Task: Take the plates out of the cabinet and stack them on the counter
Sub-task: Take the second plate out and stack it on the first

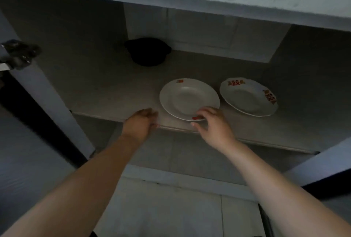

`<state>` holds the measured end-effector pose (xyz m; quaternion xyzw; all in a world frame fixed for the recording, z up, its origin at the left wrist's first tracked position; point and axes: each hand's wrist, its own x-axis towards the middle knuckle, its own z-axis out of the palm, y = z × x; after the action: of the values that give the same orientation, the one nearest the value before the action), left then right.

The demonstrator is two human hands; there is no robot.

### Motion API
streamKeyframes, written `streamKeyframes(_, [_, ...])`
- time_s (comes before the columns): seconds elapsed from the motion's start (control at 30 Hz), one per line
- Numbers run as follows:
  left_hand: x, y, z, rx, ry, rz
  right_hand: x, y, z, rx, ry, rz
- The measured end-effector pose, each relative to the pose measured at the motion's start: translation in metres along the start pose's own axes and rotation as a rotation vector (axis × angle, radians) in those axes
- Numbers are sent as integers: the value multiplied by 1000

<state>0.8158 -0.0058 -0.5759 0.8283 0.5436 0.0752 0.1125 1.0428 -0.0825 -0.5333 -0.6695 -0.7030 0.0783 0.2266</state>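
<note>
While pinching the near rim of the round plate [188,98] on the cabinet shelf [106,92] with the right hand [212,124], starting a pick-up. With left hand [139,120] curled at shelf edge, cannot tell if holding. Next: lift slowly, clear of the wavy plate [248,97] beside.

Both your arms stretch forward; your left hand [140,122] has curled fingers, your right hand [212,124] pinches a plate [188,98] rim
</note>
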Motion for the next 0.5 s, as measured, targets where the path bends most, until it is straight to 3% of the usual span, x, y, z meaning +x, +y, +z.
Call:
streamKeyframes(0.33, [8, -3, -6, 64, -19, 21, 24, -1, 12, -8, -157, -31])
streamKeyframes(0.5, [9, -5, -4, 90, 2, 44, 21, 0, 13, -32, -152, -45])
